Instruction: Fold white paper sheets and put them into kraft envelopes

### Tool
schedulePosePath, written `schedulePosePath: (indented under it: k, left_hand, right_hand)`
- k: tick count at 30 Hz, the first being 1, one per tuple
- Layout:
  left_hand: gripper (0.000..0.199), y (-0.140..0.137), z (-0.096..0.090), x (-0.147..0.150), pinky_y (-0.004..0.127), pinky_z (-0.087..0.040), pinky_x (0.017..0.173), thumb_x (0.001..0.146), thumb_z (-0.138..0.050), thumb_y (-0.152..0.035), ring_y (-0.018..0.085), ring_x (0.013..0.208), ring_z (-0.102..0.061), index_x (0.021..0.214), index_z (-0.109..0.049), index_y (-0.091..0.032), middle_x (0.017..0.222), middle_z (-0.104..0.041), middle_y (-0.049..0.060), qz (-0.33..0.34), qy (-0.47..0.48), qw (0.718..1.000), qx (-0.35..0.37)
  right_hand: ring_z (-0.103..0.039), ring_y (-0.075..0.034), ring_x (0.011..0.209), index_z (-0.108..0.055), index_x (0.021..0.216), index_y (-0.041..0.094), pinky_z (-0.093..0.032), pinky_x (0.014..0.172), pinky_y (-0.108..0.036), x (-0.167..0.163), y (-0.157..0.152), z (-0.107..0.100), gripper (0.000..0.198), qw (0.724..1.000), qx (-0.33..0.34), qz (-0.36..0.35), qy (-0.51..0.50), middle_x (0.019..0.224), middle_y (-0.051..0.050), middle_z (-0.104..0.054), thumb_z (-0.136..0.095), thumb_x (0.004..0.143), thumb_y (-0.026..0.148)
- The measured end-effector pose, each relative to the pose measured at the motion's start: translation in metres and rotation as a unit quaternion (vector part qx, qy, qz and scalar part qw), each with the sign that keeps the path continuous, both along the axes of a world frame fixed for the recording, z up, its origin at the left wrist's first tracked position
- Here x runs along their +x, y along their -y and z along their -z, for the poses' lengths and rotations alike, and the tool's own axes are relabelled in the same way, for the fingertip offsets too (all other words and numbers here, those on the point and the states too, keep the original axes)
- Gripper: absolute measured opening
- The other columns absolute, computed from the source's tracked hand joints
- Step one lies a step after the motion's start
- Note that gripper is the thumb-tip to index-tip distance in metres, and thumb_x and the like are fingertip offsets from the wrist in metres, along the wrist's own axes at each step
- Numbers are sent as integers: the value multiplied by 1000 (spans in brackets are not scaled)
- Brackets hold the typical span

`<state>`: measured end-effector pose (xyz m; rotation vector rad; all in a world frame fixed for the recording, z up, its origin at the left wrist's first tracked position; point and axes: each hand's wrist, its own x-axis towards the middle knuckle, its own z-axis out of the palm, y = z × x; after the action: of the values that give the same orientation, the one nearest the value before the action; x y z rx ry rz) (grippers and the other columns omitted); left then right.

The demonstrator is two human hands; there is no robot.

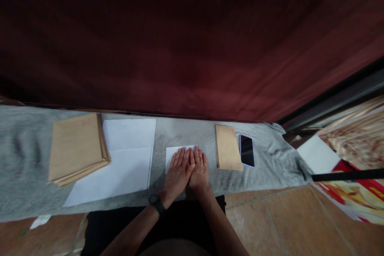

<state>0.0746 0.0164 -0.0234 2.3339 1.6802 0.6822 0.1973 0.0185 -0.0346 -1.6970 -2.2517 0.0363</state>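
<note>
Both palms lie flat on a small white sheet of paper (170, 155), which looks folded, on the grey cloth in front of me. My left hand (179, 172), with a dark watch on its wrist, covers most of the paper, fingers stretched out. Close against it, my right hand (199, 170) rests with its fingers straight, over the paper's right side. The left thumb overlaps the right hand. Under the hands, much of the paper is hidden. Left of them lies a pile of larger white sheets (129, 164).
A stack of brown envelopes (76, 144) overlaps the white sheets at the left. To the right lie a brown envelope (228, 148) and a phone (247, 151). The grey cloth (186, 130) ends at a dark red panel (192, 68). A colourful box (357, 196) is at the far right.
</note>
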Motion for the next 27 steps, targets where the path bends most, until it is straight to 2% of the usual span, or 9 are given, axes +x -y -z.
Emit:
schedulePosePath:
  k: [5,12,20,27]
  left_hand:
    - [64,-1,10,-9,48,-25,125,104,-33,-43,25,154,-24,159,-26,-12,163,-35,15,-2,-47,999,0]
    - [69,3,8,-28,52,-24,124,101,-38,-51,30,154,-24,155,-37,-8,163,-33,19,-21,-92,996,8]
    - [69,7,8,-44,51,-26,124,100,-40,-48,31,152,-29,154,-37,-5,160,-37,21,-51,-76,996,18]
    - [64,12,13,-51,53,-27,123,101,-35,-41,31,151,-31,154,-35,-5,159,-38,20,-84,-44,995,12]
  right_hand:
    - [-28,-28,152,-33,158,17,-25,122,-50,-3,-2,2,54,1000,-10,18,-13,165,-15,-28,-37,105,27]
    - [-30,-26,151,-33,158,14,-23,122,-50,4,-3,3,53,1000,-10,26,-13,162,-13,-35,-33,106,26]
    - [-37,-29,148,-36,157,19,-26,121,-52,26,-1,-3,52,999,14,28,-8,158,-11,-44,-35,106,28]
    - [-38,-30,147,-37,157,19,-26,120,-53,31,6,2,53,999,16,45,-12,159,-11,-42,-36,105,29]
